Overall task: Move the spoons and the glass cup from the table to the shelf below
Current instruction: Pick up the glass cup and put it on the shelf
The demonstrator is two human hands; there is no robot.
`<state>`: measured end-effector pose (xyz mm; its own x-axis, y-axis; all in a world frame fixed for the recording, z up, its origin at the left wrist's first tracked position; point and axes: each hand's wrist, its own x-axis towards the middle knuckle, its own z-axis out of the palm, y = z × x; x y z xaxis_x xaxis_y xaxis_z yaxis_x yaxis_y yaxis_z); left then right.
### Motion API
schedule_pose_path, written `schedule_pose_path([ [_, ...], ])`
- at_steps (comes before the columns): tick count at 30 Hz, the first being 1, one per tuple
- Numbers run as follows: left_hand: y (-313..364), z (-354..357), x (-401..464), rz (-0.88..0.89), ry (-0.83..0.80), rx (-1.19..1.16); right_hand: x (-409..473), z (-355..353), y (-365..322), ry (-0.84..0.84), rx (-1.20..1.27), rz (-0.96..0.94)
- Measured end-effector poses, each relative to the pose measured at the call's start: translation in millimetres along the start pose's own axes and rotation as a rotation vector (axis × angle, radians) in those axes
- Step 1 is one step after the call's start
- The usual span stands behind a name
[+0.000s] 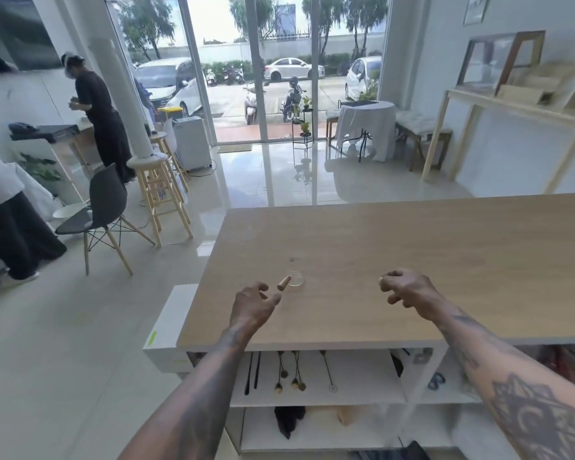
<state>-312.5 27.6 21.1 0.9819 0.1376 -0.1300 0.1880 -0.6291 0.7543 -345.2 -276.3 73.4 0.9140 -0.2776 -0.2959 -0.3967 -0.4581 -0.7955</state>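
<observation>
A small clear glass cup [295,279] stands on the wooden table [412,260] near its front left. A wooden handle [284,282] leans against or out of the cup. My left hand [251,305] hovers just short of that handle, fingers spread, holding nothing. My right hand [407,288] floats over the table further right, fingers curled loosely and apart, empty. On the white shelf below [352,390] lie several spoons [296,371] and dark sticks [252,371].
A lower shelf holds a dark cloth [288,423]. Left of the table are a black chair [105,207], wooden stools [160,194] and two people. A wooden rack [512,104] stands at the right wall. Glass doors are at the back.
</observation>
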Motion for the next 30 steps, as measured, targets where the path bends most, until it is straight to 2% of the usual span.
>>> schedule_pose_path([
  [3,-4.9,26.1,32.4,-0.052,-0.03,-0.044,34.7,24.5,-4.1,-0.077,0.033,0.046],
  [7,-10.3,44.3,74.1,-0.039,-0.074,-0.082,79.5,64.0,-13.1,-0.139,0.091,0.099],
  [16,-32.8,33.2,156.5,-0.052,-0.196,-0.229,156.0,138.2,-34.6,-0.257,0.285,0.165],
  [22,-44.4,37.3,179.4,-0.155,-0.327,-0.452,182.5,155.5,-30.5,-0.377,0.434,0.179],
  [30,-40.4,43.5,179.5,-0.168,-0.318,-0.665,182.5,158.1,-28.1,-0.381,0.464,0.189],
])
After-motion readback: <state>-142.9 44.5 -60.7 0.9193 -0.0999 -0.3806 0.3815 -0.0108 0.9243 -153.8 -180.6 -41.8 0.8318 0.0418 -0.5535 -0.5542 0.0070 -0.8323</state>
